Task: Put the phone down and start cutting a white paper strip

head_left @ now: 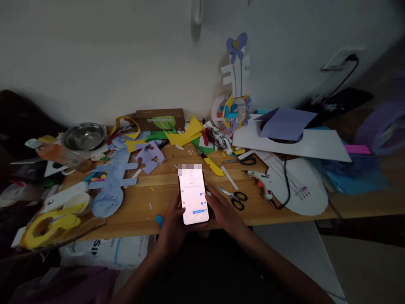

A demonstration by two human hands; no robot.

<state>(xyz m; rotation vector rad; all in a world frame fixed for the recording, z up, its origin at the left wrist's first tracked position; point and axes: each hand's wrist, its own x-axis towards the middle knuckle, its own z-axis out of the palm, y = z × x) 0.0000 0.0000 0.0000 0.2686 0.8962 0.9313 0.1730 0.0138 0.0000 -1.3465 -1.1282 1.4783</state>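
Observation:
A lit smartphone [193,196] showing a chat screen is held upright between my two hands, over the front edge of the wooden table. My left hand [173,221] wraps its left side and lower corner, thumb by the screen. Along the right side, my right hand [223,213] grips it with fingers against the edge. Just right of that hand lie black-handled scissors [238,198]. Beyond the phone rests a yellow utility knife [213,165]. A white glue gun [261,181] with a black cord lies further right.
Paper scraps, a purple cut-out sheet [150,158] and a blue guitar-shaped cut-out [109,198] cover the left. A metal bowl [85,137], an orange drink bottle [63,156] and a brown box [142,120] stand behind. White guitar shape [311,202] and white board [322,143] lie right.

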